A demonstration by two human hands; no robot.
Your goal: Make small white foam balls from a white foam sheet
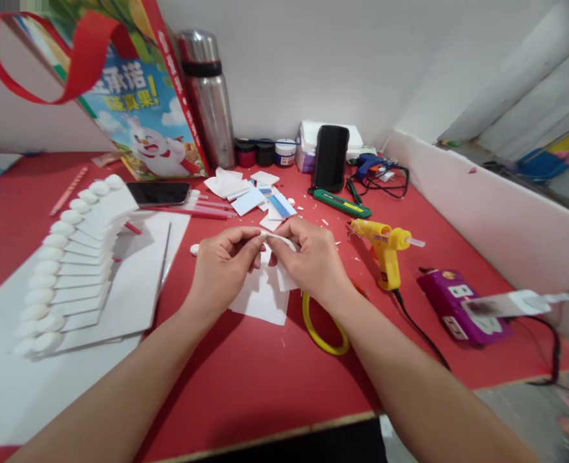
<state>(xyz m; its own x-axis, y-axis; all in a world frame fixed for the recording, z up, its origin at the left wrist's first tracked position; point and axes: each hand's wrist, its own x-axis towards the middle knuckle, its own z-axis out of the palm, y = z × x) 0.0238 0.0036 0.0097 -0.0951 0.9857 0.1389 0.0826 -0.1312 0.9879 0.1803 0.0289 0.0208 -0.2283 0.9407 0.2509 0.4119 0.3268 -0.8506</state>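
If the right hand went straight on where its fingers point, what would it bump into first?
Most likely the left hand, which faces the right hand at the small white piece they hold; whether their fingertips already touch is hard to tell.

The red tabletop (245, 360) is lit at moderate brightness. Soft shadows are cast on the white sheet (270, 312) beneath the left hand (226, 260) and the right hand (313, 257). Bright streaks are reflected by the steel flask (215, 109). Fine detail in the white strip (285, 241) is softened. Stretching and blur are introduced toward the edges, notably at the purple box (439, 297). The upper-left corner is masked by grey pixel blocks.
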